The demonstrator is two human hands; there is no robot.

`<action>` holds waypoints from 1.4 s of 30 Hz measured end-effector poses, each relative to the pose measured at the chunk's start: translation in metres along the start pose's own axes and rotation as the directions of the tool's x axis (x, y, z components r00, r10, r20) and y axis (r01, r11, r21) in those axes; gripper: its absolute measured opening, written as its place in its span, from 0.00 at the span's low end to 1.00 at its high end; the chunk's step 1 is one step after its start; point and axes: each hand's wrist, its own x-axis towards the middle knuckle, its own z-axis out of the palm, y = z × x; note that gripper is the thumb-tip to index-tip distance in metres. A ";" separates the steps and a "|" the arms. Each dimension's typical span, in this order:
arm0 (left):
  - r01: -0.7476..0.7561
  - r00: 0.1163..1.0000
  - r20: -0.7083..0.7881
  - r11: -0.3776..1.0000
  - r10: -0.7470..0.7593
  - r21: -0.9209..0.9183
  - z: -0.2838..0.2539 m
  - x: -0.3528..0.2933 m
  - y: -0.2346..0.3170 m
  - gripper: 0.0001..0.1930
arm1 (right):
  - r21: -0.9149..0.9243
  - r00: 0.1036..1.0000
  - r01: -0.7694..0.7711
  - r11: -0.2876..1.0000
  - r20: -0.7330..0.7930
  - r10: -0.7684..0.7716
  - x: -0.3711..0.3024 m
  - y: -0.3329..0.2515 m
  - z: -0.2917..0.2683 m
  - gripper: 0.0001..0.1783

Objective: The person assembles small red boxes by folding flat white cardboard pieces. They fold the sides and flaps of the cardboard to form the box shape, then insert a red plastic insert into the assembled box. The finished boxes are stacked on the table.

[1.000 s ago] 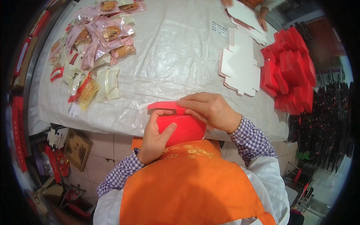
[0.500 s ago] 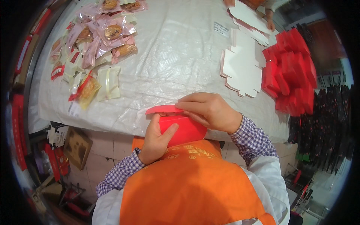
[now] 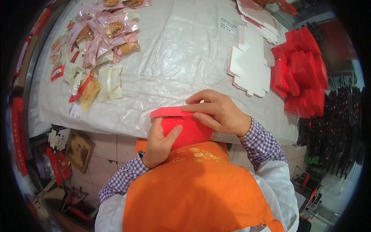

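A small red cardboard box (image 3: 190, 133) is held at the table's near edge, just in front of my orange apron. My left hand (image 3: 159, 140) grips its left end, thumb across the front face and fingers mostly hidden behind. Along the top, the box's red flap (image 3: 165, 112) stands partly raised, with a dark gap beneath it. My right hand (image 3: 223, 113) pinches the flap's right end between thumb and fingers. Whether anything lies inside the box cannot be seen.
Wrapped pastries (image 3: 114, 29) lie heaped at the far left of the white-covered table (image 3: 174, 58). Flat white box blanks (image 3: 251, 65) are stacked toward the right, beside piled red boxes (image 3: 299, 73). A brown board (image 3: 80, 151) stands below the table's left side.
My right hand has shifted its fingers on the flap, with the thumb now lower on the box front. Another person's hands at the far right have left the white blanks.
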 end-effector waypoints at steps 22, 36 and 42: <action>0.070 0.997 -0.032 0.997 -0.069 0.013 -0.008 -0.001 -0.008 0.20 | -0.055 1.000 0.025 0.998 -0.017 -0.026 0.001 0.003 0.005 0.17; 0.095 0.995 0.025 0.976 -0.092 -0.195 -0.007 0.000 -0.006 0.22 | -0.013 1.000 -0.009 1.000 0.020 0.010 0.000 0.004 0.004 0.17; 0.128 0.992 0.025 0.973 -0.126 -0.193 -0.008 0.001 -0.004 0.21 | -0.030 1.000 -0.001 1.000 0.016 0.001 0.002 0.003 0.005 0.17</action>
